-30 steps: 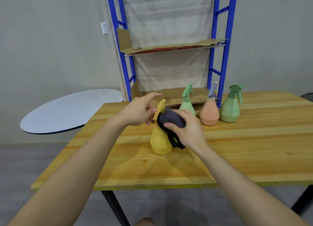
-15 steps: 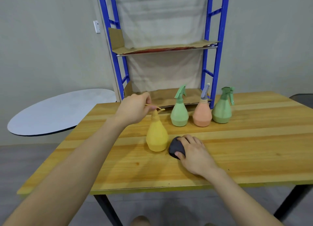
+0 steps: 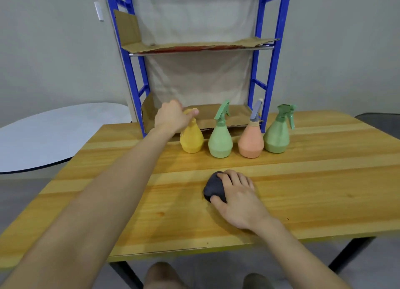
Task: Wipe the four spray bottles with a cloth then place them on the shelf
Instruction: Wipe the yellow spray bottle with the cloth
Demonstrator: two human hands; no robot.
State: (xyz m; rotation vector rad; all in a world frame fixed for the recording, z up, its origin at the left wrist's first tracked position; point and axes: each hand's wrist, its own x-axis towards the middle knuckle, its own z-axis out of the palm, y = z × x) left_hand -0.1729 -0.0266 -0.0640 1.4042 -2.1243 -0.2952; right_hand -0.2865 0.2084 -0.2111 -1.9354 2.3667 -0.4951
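My left hand (image 3: 173,117) grips the top of the yellow spray bottle (image 3: 191,140), held at the far part of the wooden table (image 3: 324,180), at the left end of a row. Beside it stand a light green bottle (image 3: 220,140), an orange bottle with a grey-blue head (image 3: 251,142) and a darker green bottle (image 3: 277,135). My right hand (image 3: 238,199) rests on the balled dark cloth (image 3: 213,188) lying on the table nearer to me. Behind the row rises the blue shelf (image 3: 270,57), its cardboard-lined lower level (image 3: 207,115) at table height.
An upper cardboard-lined shelf level (image 3: 194,47) sits above. A round grey table (image 3: 49,135) stands to the left, below the wooden table's height. A dark seat edge (image 3: 381,119) shows at the far right. My knees appear under the near edge.
My right hand took the cloth off the yellow bottle and set it down on the table. My left hand carried the yellow bottle away from me to the row by the shelf.
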